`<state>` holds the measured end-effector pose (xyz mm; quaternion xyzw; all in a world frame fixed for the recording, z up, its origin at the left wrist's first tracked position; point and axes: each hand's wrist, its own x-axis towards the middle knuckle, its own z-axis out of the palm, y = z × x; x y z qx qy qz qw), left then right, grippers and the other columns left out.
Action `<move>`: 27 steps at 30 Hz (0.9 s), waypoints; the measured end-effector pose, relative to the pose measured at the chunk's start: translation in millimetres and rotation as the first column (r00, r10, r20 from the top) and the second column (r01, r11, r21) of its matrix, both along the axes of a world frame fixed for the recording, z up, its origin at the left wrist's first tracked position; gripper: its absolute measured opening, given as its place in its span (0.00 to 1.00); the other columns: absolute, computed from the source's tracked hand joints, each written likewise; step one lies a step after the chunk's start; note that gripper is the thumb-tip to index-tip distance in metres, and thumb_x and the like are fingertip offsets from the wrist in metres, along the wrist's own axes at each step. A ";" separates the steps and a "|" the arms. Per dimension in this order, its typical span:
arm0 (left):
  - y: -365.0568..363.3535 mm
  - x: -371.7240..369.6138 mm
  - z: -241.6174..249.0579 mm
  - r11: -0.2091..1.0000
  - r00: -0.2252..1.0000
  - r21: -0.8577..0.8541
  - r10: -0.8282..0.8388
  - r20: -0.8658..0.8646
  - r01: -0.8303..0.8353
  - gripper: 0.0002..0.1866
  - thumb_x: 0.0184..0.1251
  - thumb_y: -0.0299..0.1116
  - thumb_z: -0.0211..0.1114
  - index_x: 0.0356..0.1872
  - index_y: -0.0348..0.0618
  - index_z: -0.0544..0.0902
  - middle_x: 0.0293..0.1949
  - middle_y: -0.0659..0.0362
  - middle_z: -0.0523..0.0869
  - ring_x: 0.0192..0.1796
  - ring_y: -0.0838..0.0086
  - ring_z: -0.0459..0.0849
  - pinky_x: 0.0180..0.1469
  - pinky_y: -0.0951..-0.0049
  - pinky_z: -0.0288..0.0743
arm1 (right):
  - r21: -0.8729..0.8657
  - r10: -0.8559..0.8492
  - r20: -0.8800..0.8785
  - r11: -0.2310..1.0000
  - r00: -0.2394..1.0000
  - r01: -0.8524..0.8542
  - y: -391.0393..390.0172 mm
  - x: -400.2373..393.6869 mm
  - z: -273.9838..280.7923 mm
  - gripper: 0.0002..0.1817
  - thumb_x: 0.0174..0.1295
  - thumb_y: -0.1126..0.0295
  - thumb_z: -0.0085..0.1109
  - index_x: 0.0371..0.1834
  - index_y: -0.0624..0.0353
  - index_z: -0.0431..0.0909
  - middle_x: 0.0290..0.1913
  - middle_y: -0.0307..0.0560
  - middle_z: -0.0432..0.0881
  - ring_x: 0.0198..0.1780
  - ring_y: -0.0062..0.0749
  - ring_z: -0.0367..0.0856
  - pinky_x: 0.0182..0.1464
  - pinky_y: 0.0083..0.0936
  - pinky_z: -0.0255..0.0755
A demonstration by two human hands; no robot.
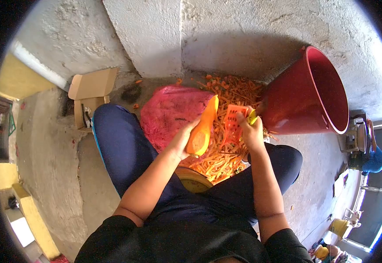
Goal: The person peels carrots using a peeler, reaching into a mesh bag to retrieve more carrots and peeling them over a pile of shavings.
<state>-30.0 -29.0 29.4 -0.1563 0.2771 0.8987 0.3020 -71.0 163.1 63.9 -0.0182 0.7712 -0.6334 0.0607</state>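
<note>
A large peeled carrot [203, 127] is in my left hand [185, 139], fingers wrapped around its side and its thick end towards me. My right hand [253, 130] is closed on a yellow-green peeler [253, 117], just right of the carrot; its blade does not show. Beside those fingers is an orange-red perforated plastic piece [233, 125], overlapping the hand in this view. Below both hands lies a heap of orange peelings [224, 163]. A pink mesh sack [167, 114] sits on the floor behind my left hand.
A big dark-red bucket [289, 98] leans open-mouthed to the right, near the wall [243, 39]. An open cardboard box [92, 90] stands at the left. Between my legs shows a yellowish round tub [192, 180]. Far right, a person in blue [374, 160] is by a stool-like stand.
</note>
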 end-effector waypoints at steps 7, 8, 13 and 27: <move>19.8 5.7 5.1 0.998 0.992 0.065 0.012 0.129 -0.021 0.20 0.64 0.44 0.44 0.49 0.42 0.70 0.44 0.56 0.78 0.42 0.70 0.79 0.46 0.66 0.73 | -0.046 -0.207 -0.156 0.978 0.966 0.202 -45.6 19.5 18.6 0.06 0.59 0.68 0.49 0.30 0.59 0.69 0.22 0.32 0.66 0.25 0.15 0.60 0.28 0.16 0.59; 20.7 5.8 4.2 0.995 0.992 0.097 -0.001 0.125 -0.011 0.19 0.65 0.44 0.43 0.49 0.42 0.70 0.44 0.56 0.78 0.42 0.70 0.79 0.46 0.66 0.73 | -0.030 -0.204 -0.127 0.979 0.971 0.202 -48.0 21.3 13.3 0.07 0.59 0.68 0.49 0.31 0.61 0.69 0.21 0.36 0.68 0.25 0.17 0.63 0.28 0.18 0.61; 24.0 6.0 -14.1 0.987 0.987 0.154 0.011 0.160 -0.036 0.19 0.65 0.43 0.42 0.48 0.42 0.70 0.43 0.56 0.78 0.42 0.69 0.79 0.46 0.65 0.73 | 0.136 -0.155 -0.256 0.971 0.954 0.194 -57.8 26.7 11.9 0.06 0.57 0.71 0.50 0.31 0.63 0.69 0.18 0.48 0.70 0.20 0.27 0.67 0.25 0.25 0.64; 24.5 7.7 -21.7 0.997 0.995 -0.008 -0.080 0.067 0.080 0.19 0.68 0.44 0.38 0.46 0.43 0.71 0.36 0.59 0.79 0.35 0.75 0.78 0.39 0.75 0.72 | 0.331 -0.260 -0.410 0.850 0.874 0.409 -47.6 9.0 -2.3 0.07 0.55 0.70 0.54 0.30 0.62 0.69 0.21 0.59 0.74 0.25 0.49 0.76 0.26 0.32 0.68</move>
